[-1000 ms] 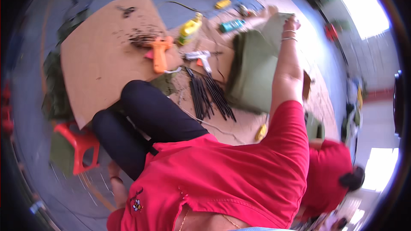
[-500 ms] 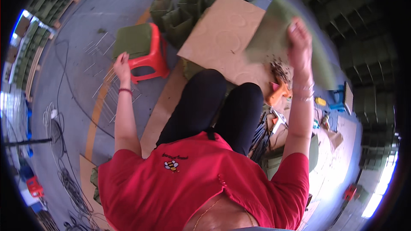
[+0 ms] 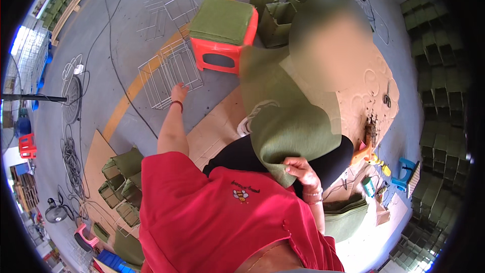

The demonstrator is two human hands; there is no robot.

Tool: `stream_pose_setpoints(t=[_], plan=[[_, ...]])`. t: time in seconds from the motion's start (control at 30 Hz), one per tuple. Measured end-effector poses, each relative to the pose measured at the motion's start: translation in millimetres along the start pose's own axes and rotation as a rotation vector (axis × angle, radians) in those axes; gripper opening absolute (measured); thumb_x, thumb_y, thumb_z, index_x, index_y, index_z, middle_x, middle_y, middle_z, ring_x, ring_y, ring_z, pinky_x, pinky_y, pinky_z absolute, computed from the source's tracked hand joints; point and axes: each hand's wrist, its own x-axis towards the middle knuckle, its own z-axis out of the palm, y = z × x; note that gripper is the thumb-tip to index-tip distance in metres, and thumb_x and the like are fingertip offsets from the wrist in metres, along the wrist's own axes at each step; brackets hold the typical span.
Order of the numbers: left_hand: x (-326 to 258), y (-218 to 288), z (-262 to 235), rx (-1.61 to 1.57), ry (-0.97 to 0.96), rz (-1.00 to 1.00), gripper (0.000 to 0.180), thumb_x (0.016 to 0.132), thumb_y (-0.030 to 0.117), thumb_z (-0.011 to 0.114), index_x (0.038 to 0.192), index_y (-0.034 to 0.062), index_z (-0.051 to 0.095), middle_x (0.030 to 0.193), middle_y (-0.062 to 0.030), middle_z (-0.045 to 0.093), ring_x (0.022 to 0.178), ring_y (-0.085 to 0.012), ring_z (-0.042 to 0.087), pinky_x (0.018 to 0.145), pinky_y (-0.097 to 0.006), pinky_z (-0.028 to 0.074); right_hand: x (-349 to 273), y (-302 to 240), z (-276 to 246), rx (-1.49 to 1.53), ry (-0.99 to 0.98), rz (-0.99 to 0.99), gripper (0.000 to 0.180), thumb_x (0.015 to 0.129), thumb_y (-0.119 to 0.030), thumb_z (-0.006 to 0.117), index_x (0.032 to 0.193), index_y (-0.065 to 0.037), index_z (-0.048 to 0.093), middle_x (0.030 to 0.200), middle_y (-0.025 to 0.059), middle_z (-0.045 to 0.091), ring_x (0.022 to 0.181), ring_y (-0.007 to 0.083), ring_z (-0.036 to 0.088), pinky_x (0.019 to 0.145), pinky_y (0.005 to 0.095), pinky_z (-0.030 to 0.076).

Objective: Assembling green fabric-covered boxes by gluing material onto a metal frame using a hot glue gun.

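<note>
My right hand (image 3: pixel 301 170) is closed on the edge of a large, flexible green sheet (image 3: pixel 290 126), which curls over my lap. Its far part spreads toward the board, beneath a blurred patch. My left hand (image 3: pixel 179 92) reaches forward to the lower edge of the wire frames (image 3: pixel 169 73), fingers partly spread, with nothing seen in them; whether they touch the wire is unclear. Just beyond stands a red stool (image 3: pixel 217 53) with a stack of green sheets (image 3: pixel 221 19) on top.
Open green boxes (image 3: pixel 277 24) stand behind the stool. A tan board (image 3: pixel 376 78) at right bears scissors (image 3: pixel 387 99) and an orange-handled tool (image 3: pixel 361 154). Folded green pieces (image 3: pixel 124 179) lie at left. A black cable (image 3: pixel 112 45) crosses the floor; a blue stool (image 3: pixel 404 173) stands far right.
My right hand has brought the green sheet from the raised far right down over my lap. My left hand has moved from beside the stool to the wire frames. The view has swung left.
</note>
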Motion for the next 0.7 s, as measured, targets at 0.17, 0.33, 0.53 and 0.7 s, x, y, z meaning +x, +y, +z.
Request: stream_pose_setpoints(t=[0.17, 0.33, 0.53, 0.7], plan=[[-15.7, 80.5, -11.9, 0.306, -0.092, -0.121, 0.043, 0.073, 0.044, 0.075, 0.098, 0.0088, 0.07, 0.1, -0.0143, 0.068, 0.099, -0.0308, 0.064, 0.085, -0.039, 0.05, 1.7, 8.6, -0.2, 0.026, 0.065, 0.035, 0.014, 0.091, -0.014, 0.062, 0.087, 0.0, 0.062, 0.076, -0.0062, 0.054, 0.07, 0.0027, 0.044, 0.063, 0.0192, 0.035], [20.9, 87.8, -63.8, 0.166, -0.081, 0.012, 0.047, 0.073, 0.054, 0.072, 0.08, 0.0069, 0.071, 0.08, -0.0168, 0.068, 0.082, -0.0321, 0.066, 0.072, -0.041, 0.051, 7.7, 4.3, 6.0, 0.037, 0.039, 0.062, 0.016, 0.091, -0.016, 0.061, 0.086, -0.001, 0.063, 0.072, -0.0075, 0.051, 0.067, 0.0025, 0.04, 0.061, 0.0192, 0.032], [65.3, 111.9, -183.2, -0.075, 0.318, 0.083, 0.057, 0.074, 0.06, 0.068, 0.077, 0.003, 0.07, 0.06, -0.0169, 0.059, 0.055, -0.0241, 0.052, 0.058, -0.039, 0.043, -0.9, 8.3, 5.1, 0.011, 0.06, 0.037, 0.015, 0.092, -0.015, 0.061, 0.087, -0.001, 0.063, 0.073, -0.0068, 0.052, 0.068, 0.0022, 0.04, 0.062, 0.0193, 0.033], [53.9, 133.5, -303.9, -0.025, 0.582, 0.276, 0.048, 0.076, 0.051, 0.073, 0.081, 0.0033, 0.072, 0.059, -0.0081, 0.061, 0.055, -0.0146, 0.048, 0.055, -0.033, 0.041, 3.6, -5.5, 6.8, -0.167, -0.046, -0.089, 0.021, 0.094, -0.02, 0.056, 0.085, -0.001, 0.059, 0.073, -0.0062, 0.049, 0.073, 0.0055, 0.043, 0.066, 0.0249, 0.038]])
